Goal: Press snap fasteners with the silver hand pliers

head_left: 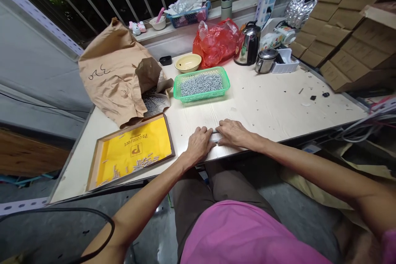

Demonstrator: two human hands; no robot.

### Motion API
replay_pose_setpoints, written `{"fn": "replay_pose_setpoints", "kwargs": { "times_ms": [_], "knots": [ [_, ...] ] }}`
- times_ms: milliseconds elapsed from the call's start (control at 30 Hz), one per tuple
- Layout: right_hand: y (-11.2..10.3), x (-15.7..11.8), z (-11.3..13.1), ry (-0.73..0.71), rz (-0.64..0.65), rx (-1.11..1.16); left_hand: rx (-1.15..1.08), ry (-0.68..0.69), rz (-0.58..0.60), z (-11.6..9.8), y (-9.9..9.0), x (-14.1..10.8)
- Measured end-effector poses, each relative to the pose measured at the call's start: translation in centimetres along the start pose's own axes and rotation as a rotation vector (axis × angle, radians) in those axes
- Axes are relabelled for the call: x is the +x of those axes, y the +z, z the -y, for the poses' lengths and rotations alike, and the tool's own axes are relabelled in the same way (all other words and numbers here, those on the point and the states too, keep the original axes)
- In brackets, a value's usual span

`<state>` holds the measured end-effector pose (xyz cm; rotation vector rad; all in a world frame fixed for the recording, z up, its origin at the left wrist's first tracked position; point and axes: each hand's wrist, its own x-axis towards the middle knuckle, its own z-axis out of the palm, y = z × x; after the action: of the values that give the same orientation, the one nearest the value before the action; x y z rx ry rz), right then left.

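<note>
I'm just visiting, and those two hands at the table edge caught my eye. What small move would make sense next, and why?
I would guess: slide the small silvery piece a little inward, away from the edge of the pale table. It lies right by that edge, between the left hand and the right hand, so it could probably drop if nudged.

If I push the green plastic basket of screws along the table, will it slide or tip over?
The green plastic basket is probably heavy for its size, since metal screws cover its floor. Being low and wide, it will likely slide rather than tip. Its thin walls may flex if gripped at one side.
</note>
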<state>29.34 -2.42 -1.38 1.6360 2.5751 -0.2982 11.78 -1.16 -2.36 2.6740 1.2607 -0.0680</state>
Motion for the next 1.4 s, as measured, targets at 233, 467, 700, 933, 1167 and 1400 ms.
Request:
{"fn": "replay_pose_setpoints", "kwargs": {
  "times_ms": [233, 467, 700, 933, 1167, 1400],
  "knots": [
    [0.6, 1.3, -2.5, -0.116, -0.029, 0.116, -0.174, 0.061, -0.235, -3.1, 3.4, -3.5],
    [1.3, 4.4, -3.5, -0.102, -0.144, 0.021, -0.277, 0.072, -0.287, -5.1, 5.4, -4.5],
    [-0.5, 4.7, 2.0, -0.342, -0.1, -0.043, -0.346, 0.084, -0.305, -5.0, 5.7, -4.7],
    [0.5, 5.3, 9.0, -0.687, -0.014, -0.178, -0.391, 0.086, -0.249, -5.2, 7.4, -5.6],
    [0.1, 5.9, 8.7, -0.602, -0.219, 0.042, -0.275, 0.197, -0.364, -3.0, 3.8, -10.2],
    [-8.0, 9.3, 2.5, -0.237, -0.559, 0.207, -0.01, -0.556, -0.385, 10.3, -1.2, -14.5]
  ]
}}
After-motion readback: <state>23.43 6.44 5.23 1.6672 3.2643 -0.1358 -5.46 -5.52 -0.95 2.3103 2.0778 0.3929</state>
